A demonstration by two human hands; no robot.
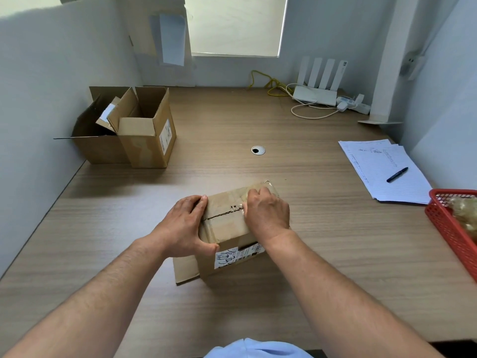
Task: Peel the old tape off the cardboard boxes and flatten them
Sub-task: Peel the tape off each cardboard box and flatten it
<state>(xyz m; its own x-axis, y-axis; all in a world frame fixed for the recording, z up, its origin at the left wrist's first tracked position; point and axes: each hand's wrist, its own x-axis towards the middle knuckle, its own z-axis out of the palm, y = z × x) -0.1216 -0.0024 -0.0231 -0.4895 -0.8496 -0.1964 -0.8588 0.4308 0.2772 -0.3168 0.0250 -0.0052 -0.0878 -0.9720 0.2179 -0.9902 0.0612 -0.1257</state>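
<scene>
The small box [227, 228] sits at the centre of the desk [232, 125], with clear tape [260, 188] across its top seam. The left hand [185, 226] grips its 9 o'clock edge, thumb on the near face, bracing it while the right hand [268, 215] pinches the tape with curled fingers, apparently to peel it. Two opened boxes [144, 130] wait at 10 o'clock, a red basket [444, 223] at 3 o'clock

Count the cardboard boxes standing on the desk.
3. The taped box at the front centre; the left open box and right open box side by side at back left. Any inside them would be hidden.
</scene>
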